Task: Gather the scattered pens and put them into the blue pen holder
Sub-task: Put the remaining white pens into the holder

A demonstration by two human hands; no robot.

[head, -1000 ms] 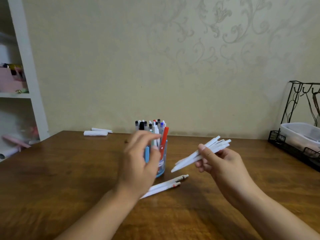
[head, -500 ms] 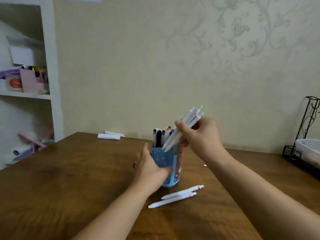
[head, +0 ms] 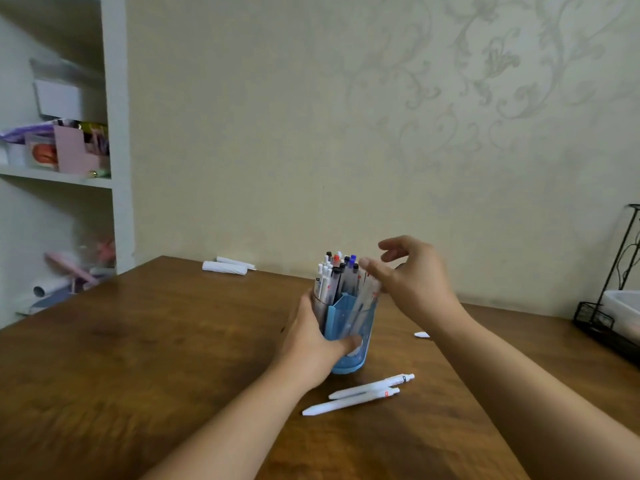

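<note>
The blue pen holder (head: 358,327) stands upright mid-table, packed with several pens (head: 337,275), and blurred white pens lean in its right side. My left hand (head: 311,337) grips the holder's left wall. My right hand (head: 412,278) hovers just right of the holder's top with fingers spread and nothing in it. Two white pens (head: 363,394) lie side by side on the wooden table (head: 138,358) in front of the holder. A small white pen tip (head: 421,335) shows behind my right forearm.
White rolled items (head: 227,265) lie at the table's far edge by the wall. A black wire rack with a white tub (head: 620,306) stands at the right edge. A white shelf unit (head: 117,161) with boxes stands to the left.
My right hand carried a bundle of white pens to the holder, dropped them in and opened. My left hand went from hovering to gripping the holder.
</note>
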